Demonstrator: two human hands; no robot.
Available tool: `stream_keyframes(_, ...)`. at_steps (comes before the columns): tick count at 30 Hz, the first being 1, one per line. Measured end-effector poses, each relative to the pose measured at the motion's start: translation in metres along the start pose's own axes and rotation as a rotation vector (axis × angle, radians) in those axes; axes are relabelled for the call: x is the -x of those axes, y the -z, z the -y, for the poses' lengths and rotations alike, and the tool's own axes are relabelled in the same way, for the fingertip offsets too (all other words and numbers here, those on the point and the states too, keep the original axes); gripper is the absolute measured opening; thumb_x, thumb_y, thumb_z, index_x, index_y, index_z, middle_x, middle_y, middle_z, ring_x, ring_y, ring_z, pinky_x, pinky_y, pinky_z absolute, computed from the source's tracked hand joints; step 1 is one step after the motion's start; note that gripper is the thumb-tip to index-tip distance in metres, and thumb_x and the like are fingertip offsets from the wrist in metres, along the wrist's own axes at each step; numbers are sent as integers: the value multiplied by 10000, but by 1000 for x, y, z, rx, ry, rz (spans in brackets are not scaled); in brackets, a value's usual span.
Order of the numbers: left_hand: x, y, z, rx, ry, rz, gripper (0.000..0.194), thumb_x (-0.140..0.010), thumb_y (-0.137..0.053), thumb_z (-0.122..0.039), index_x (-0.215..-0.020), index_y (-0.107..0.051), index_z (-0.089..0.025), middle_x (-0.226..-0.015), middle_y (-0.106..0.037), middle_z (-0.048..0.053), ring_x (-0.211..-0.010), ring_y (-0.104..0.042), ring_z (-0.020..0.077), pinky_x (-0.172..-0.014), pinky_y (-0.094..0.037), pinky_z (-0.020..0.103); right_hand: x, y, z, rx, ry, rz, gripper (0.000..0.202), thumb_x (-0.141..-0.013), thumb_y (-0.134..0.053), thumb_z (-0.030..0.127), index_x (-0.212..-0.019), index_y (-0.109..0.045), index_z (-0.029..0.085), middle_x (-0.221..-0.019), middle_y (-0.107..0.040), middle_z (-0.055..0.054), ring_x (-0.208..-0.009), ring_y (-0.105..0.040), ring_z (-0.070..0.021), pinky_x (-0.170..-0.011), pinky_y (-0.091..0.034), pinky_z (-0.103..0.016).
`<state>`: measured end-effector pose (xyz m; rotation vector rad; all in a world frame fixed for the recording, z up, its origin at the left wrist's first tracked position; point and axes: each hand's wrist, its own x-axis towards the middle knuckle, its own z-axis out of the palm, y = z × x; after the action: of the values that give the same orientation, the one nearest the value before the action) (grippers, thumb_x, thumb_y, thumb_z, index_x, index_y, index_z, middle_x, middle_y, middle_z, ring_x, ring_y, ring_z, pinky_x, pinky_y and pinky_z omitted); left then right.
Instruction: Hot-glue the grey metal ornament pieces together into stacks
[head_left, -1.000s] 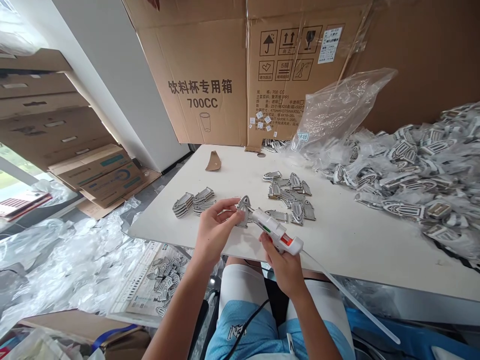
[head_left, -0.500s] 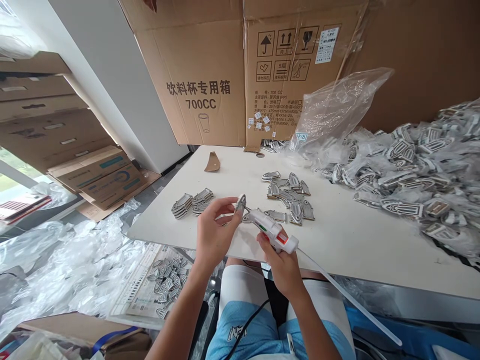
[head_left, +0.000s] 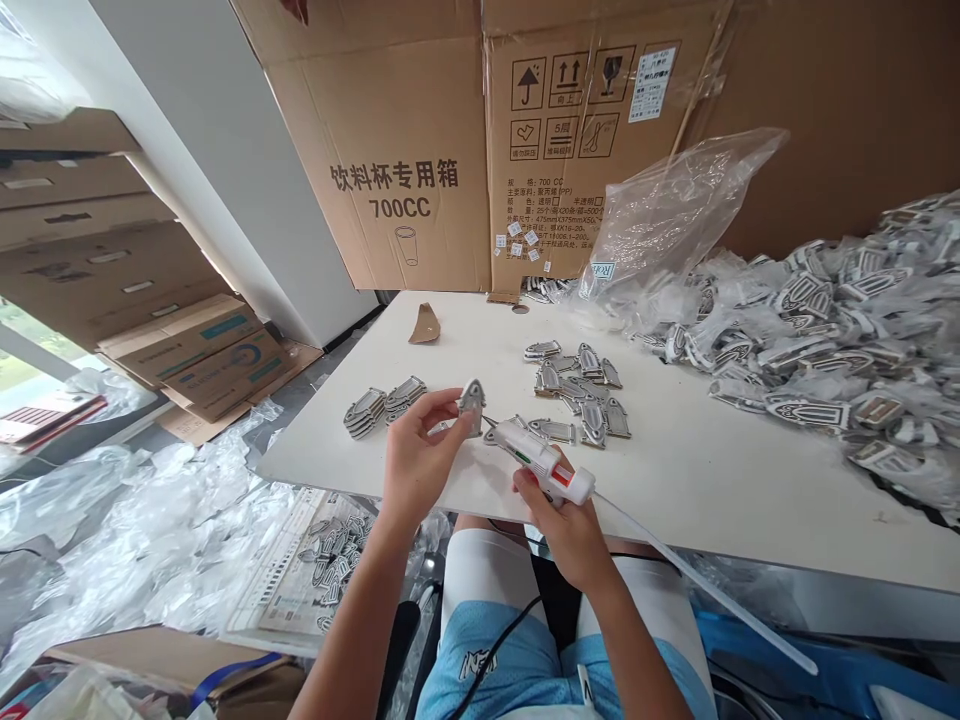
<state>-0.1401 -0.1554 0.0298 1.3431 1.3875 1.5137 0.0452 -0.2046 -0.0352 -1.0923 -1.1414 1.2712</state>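
Between the thumb and fingers of my left hand (head_left: 420, 455) is a small silver arch-shaped metal piece (head_left: 472, 405), held upright above the table. My right hand (head_left: 562, 520) grips a white glue gun (head_left: 536, 452) with a long glue stick (head_left: 720, 590) trailing from its back. The gun's thin nozzle points left at the lower edge of the metal piece; whether they touch I cannot tell. Beyond the gun lies a loose group of similar metal pieces (head_left: 577, 385). Left of my left hand stand neat stacks of these pieces (head_left: 366, 412).
A large heap of plastic-wrapped metal pieces (head_left: 810, 330) covers the table's right side. Cardboard boxes (head_left: 405, 120) stand along the back. A cardboard scrap (head_left: 425, 325) lies on the white table (head_left: 480, 330). Clear plastic wrapping (head_left: 150, 510) and more pieces (head_left: 334, 560) are low at left.
My left hand has shifted slightly left, turning the metal piece so its broad face shows more. The nozzle now sits a little away from the piece's upper part. My right hand barely moved.
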Motion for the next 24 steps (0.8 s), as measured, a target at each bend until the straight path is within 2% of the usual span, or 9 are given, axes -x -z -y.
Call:
stream_keyframes(4,-5,8,2,116,46,20,373,-857,-846,-424,-1166,-808,-218,-1113,-779,82,-1085,-717,239,-913,-591,312,-3,4,-2,-148,-59,-1,426,-939,-751,589,-1122,-681,210,-705,-582,32,-488,-335,-96,-453,-284,-259)
stream_keyframes(7,-8,12,1,213,81,54,404,-865,-853,-428,-1203,-803,-212,-1232,-775,96,-1168,-699,244,-1012,-552,331,-5,6,-2,-235,-28,-5,430,-949,-743,568,-1179,-673,212,-816,-657,6,-459,-306,-60,-430,-263,-245)
stream_keyframes(9,-8,14,-1,258,99,74,389,-864,-861,-422,-1179,-803,-201,-1227,-780,105,-1163,-702,242,-1028,-544,339,-7,6,-2,-265,-19,-4,408,-956,-742,549,-1184,-671,218,-852,-673,0,-450,-311,-49,-421,-262,-237)
stream_keyframes(17,-7,18,-9,248,158,94,396,-825,-886,-452,-1122,-785,-211,-1186,-789,104,-1069,-718,235,-890,-579,322,-10,5,-7,-265,13,-29,361,-967,-733,533,-1144,-668,226,-837,-672,10,-426,-311,-44,-402,-247,-229)
stream_keyframes(21,-8,20,-6,224,201,53,331,-810,-899,-410,-1033,-762,-207,-1017,-779,57,-899,-687,171,-764,-525,254,-10,5,-7,-271,10,-40,340,-975,-727,513,-1159,-671,233,-834,-667,16,-431,-310,-44,-401,-259,-227)
stream_keyframes(24,-9,21,-7,280,229,40,324,-800,-911,-367,-1019,-735,-205,-968,-751,31,-875,-665,149,-760,-501,236,-10,4,-7,-275,16,-44,337,-976,-729,507,-1156,-671,228,-831,-667,15,-427,-314,-38,-398,-252,-222)
